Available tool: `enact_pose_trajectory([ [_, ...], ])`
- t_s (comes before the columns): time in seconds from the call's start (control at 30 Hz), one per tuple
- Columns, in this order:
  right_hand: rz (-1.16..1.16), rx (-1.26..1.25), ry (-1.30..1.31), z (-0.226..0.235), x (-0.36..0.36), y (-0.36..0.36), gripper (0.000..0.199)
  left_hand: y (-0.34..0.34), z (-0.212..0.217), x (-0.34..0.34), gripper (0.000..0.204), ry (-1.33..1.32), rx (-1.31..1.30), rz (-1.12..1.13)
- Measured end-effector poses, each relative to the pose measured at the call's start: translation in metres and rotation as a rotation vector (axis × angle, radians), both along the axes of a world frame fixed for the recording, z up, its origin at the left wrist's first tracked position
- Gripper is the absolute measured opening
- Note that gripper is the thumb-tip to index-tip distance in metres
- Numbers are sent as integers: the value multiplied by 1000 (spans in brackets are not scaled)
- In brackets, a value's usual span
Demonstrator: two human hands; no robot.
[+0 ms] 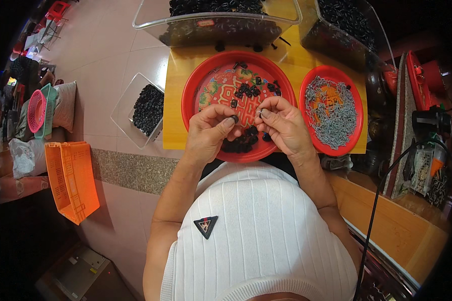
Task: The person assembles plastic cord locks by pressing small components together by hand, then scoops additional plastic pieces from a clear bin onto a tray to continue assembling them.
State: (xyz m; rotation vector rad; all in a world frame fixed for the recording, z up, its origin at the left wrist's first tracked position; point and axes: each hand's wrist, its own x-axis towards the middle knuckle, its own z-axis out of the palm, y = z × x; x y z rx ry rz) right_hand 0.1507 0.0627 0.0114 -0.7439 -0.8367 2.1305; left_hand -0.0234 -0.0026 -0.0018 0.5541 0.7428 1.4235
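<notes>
So your left hand (209,129) pinches a black piece (234,119) over the round red tray (187,95); it's just left of your right hand (286,128), gap between; that one's pinching a silvery bit (260,114), maybe a screw, long axis too tiny to call.

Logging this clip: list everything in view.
table: one, yellow, ahead
round tray: one, red, table centre
oval tray: one, red, table's right
bins: three, clear, two on table, one left of it
small parts: many, black, round tray and bins
screw-like pieces: many, grey, oval tray
crate: one, orange, left
baskets: two, pink and green, far left
clutter: uncountable, mixed, dim sides
left hand: one, bare, over round tray, pinching black part
right hand: one, bare, beside it, pinching something tiny
</notes>
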Motion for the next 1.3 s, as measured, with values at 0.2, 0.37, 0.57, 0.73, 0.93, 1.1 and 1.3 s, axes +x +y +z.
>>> enact_pose_trajectory([
  [0.2,-11,-11,18,2,-3,-2,13,0,5,2,16,-56,-17,-13],
  [0.37,6,-17,-12,6,-3,-2,14,-3,2,4,17,85,10,70],
  [0.57,94,-42,69,4,-12,-13,12,-8,-1,17,15,425,62,237],
  [0.73,90,-84,88,-1,-13,-12,10,-10,2,20,15,562,131,227],
  [0.93,136,-137,112,-1,-13,-13,12,-8,7,13,17,354,-55,132],
  [1.1,134,-152,75,2,-13,-13,13,-6,-1,5,15,196,-102,24],
  [1.3,74,57,-62,2,-8,-9,11,-7,2,5,14,15,-91,53],
])
